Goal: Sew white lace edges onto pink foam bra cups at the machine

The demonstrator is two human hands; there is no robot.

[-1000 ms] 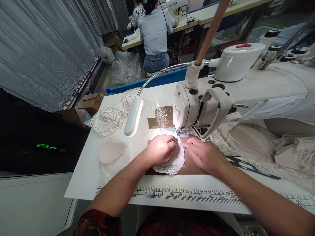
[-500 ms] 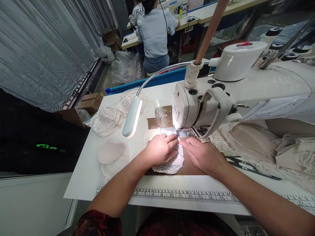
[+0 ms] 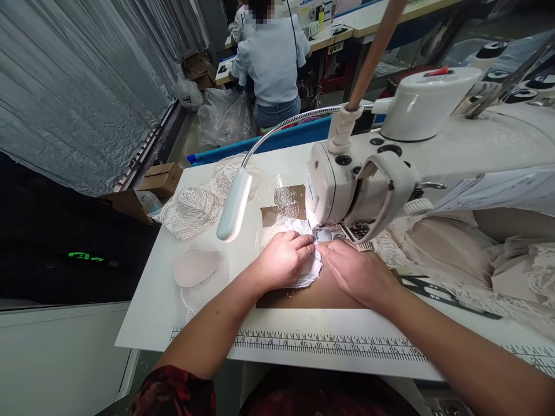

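Observation:
A white lace-edged fabric piece (image 3: 310, 268) lies under the needle area of the white sewing machine (image 3: 318, 188). My left hand (image 3: 284, 257) rests over it, fingers bent and pressed together on the cloth close to the presser foot (image 3: 315, 234). From the other side my right hand (image 3: 358, 271) meets the fabric's right edge with its fingertips closed together at the foot. Its thumb is partly hidden. Much of the piece is covered by my left hand.
A lamp (image 3: 234, 205) on a bendy neck lights the spot. Lace pieces (image 3: 191, 211) and a beige cup (image 3: 199, 268) lie left. Black scissors-like tool (image 3: 451, 297) and more lace cups (image 3: 446, 242) sit right. A ruler strip (image 3: 303, 344) runs along the front. A co-worker (image 3: 275, 63) sits beyond.
The lace-edged fabric has moved forward, away from me, under the machine, so less of it shows below my left hand. Both hands stay near the presser foot. The view has shifted slightly.

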